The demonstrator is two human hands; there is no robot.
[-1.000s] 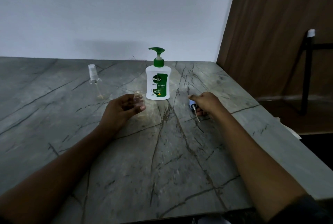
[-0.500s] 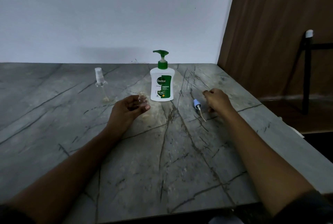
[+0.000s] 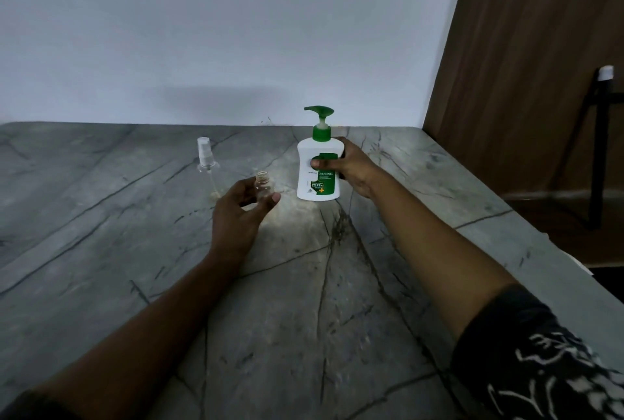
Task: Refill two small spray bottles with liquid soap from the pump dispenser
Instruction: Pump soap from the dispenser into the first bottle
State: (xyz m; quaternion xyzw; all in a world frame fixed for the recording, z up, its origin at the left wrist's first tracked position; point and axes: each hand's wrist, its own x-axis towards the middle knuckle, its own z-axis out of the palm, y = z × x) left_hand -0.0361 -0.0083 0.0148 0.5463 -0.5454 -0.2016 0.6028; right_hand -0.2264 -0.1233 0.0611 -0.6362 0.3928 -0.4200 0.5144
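Uncapped spray bottle (image 3: 263, 187) being pinched by the left hand (image 3: 240, 213), Dettol pump dispenser (image 3: 318, 163) being clasped by the right hand (image 3: 351, 166), capped spray bottle (image 3: 208, 166) being left standing toward the marble table's (image 3: 101, 234) far edge.

Grey marble table (image 3: 304, 318) lies bare across its near half; at the far middle, a capped spray bottle (image 3: 206, 163), an uncapped bottle (image 3: 262, 186) and the pump dispenser (image 3: 319, 163) stand in a row with narrow gaps, wall (image 3: 236, 31) close behind
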